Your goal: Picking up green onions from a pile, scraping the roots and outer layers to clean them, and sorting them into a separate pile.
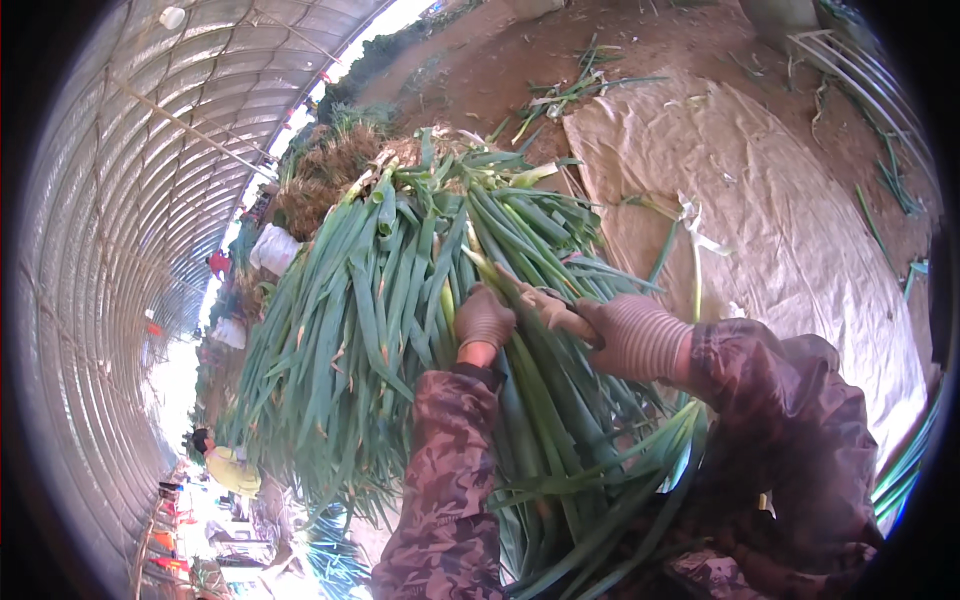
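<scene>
A large heap of long green onions (340, 300) lies in front of me, its green leaves hanging toward me and to the left. My left hand (485, 318), in a ribbed brown glove, is closed around green onion stalks near the heap's middle. Just to its right, my right hand (638, 335), also gloved, is closed on a long tan object (548, 308) whose kind I cannot make out. The object's far end points up and left, against the pale stalks beside my left hand. More long leaves run under both forearms toward my body.
A beige cloth (770, 230) covers the ground at the right, with loose onion stalks (692, 240) on it. Onion scraps (580, 90) lie on bare soil beyond. A person (228, 465) in yellow is far left, beneath the arched tunnel roof (130, 210). White bags (274, 250) stand behind the heap.
</scene>
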Available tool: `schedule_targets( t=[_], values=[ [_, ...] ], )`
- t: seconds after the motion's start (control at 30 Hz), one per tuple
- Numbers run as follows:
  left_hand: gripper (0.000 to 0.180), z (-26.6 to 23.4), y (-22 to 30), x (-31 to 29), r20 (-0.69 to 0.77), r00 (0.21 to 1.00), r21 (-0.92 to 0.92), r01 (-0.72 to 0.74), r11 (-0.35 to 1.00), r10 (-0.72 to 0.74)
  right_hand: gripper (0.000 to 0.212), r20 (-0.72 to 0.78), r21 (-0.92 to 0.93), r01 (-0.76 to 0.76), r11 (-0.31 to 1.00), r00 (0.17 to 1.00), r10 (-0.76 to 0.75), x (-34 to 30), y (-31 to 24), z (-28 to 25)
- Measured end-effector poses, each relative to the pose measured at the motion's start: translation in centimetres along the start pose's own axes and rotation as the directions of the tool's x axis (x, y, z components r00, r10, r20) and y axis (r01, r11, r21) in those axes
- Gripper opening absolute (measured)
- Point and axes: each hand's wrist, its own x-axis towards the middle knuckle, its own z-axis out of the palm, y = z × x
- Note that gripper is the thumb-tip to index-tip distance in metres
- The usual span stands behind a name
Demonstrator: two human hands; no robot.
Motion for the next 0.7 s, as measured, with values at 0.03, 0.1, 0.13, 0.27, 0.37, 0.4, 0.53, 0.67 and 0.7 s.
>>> schedule_targets(
  t=[0.03,0.1,0.13,0.27,0.37,0.4,0.53,0.67,0.7],
  values=[
    [0.05,-0.3,-0.2,-0.1,-0.001,1.0,-0.031,0.031,0.999,-0.031,0.038,-0.008,0.02,0.009,1.0,1.0,-0.009,0.0,0.0,-0.2],
    [0.048,-0.3,-1.1,-0.4,-0.016,1.0,-0.248,-0.011,0.969,0.008,0.043,-0.006,0.025,0.0,1.0,1.0,0.0,-0.3,0.0,-0.6],
    [0.047,-0.3,-2.3,-0.8,-0.045,0.997,-0.424,-0.08,0.902,0.067,0.046,-0.006,0.026,-0.003,1.0,1.0,0.003,-0.4,0.0,-0.9],
    [0.046,-1.4,-2.8,-2.6,-0.059,0.987,-0.857,-0.125,0.5,0.148,0.052,-0.076,0.087,0.024,0.996,0.997,-0.017,-1.3,0.6,-1.4],
    [0.045,-1.3,-2.2,-3.4,-0.164,0.98,-0.824,-0.201,0.529,0.117,0.052,-0.148,0.104,0.048,0.993,0.989,-0.032,-2.2,0.0,-2.0],
    [0.044,-0.2,-2.2,-2.8,-0.217,0.971,-0.784,-0.232,0.577,0.096,0.052,-0.141,0.099,0.05,0.994,0.989,-0.036,-2.2,-0.2,-1.9],
    [0.032,1.7,-2.8,-1.2,-0.049,0.995,-0.799,-0.093,0.594,0.09,0.052,-0.139,0.009,0.024,1.0,0.99,-0.022,-2.4,0.2,-0.5],
    [0.042,4.4,-5.0,0.1,-0.154,0.988,-0.64,-0.116,0.76,0.021,0.054,-0.043,-0.04,0.021,0.999,0.999,-0.023,-2.7,-0.4,0.6],
    [0.047,4.6,-4.7,0.3,-0.191,0.982,-0.57,-0.122,0.812,0.014,0.054,-0.017,-0.057,0.027,0.998,0.999,-0.028,-2.9,-0.5,0.9]
  ],
)
